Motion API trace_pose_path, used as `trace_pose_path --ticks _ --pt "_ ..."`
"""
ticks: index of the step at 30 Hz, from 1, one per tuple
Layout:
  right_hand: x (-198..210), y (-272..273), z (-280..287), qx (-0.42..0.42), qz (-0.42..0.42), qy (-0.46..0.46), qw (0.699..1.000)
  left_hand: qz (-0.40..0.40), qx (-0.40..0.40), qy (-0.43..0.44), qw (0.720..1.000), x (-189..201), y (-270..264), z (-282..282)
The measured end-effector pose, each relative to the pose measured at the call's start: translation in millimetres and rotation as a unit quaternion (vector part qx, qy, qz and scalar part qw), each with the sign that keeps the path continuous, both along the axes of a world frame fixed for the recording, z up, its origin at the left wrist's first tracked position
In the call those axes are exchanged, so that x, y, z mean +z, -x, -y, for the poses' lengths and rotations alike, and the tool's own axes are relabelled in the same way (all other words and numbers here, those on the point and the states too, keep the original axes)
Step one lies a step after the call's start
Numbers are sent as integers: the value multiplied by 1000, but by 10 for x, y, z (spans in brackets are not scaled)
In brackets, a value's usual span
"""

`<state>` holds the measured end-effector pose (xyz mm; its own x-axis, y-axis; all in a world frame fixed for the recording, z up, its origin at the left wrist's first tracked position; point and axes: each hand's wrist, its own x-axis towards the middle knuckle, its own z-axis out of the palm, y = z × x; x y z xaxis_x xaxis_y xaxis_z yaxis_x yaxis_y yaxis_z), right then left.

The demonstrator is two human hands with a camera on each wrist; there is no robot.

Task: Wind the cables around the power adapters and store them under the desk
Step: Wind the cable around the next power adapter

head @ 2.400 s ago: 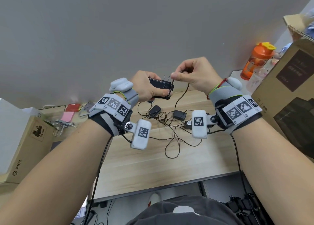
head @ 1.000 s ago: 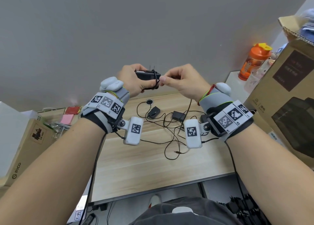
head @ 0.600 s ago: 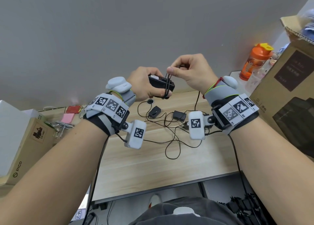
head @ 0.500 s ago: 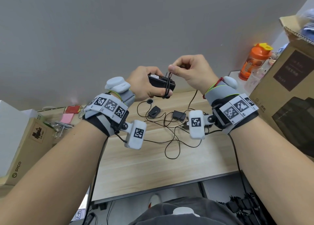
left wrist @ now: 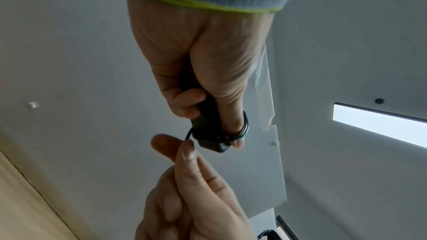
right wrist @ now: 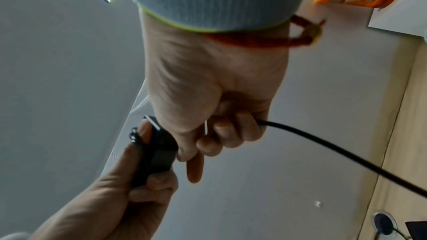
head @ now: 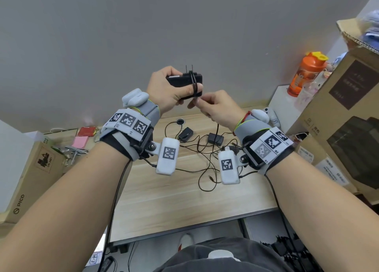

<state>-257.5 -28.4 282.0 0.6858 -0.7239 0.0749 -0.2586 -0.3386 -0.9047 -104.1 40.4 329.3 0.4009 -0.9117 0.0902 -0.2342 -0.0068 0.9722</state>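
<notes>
My left hand [head: 170, 89] grips a black power adapter [head: 180, 80] above the desk, prongs pointing up. Its thin black cable [head: 194, 83] loops around the adapter's right end and over my left thumb. Just below and right, my right hand [head: 213, 107] pinches the cable; the cable [head: 217, 131] hangs from it down to the desk. The left wrist view shows the adapter [left wrist: 205, 116] in my left hand [left wrist: 196, 72], with the loops [left wrist: 242, 129] at its end. In the right wrist view the cable [right wrist: 323, 147] runs out of my right hand [right wrist: 215, 98].
Two more black adapters [head: 185, 134] [head: 215, 138] lie among tangled cables on the wooden desk [head: 184, 200]. Cardboard boxes stand at left [head: 30, 179] and right [head: 348, 117]. An orange bottle [head: 305, 74] stands at back right. A grommet hole [head: 180, 121] sits near the wall.
My right hand has come down from above the adapter to below its right end, carrying the cable around it. The left hand has raised the adapter slightly.
</notes>
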Motion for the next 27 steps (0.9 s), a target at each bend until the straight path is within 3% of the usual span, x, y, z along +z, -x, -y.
trace_pose_path --ticks 5,17,27 --pt "95 -13 -101 13 -52 40 998 30 34 -35 998 -72 -122 14" --pt "304 50 95 -28 18 55 998 230 -22 -127 965 -160 -144 -109" --pt "236 75 268 -53 65 54 995 193 -116 -79 971 -102 -54 -97"
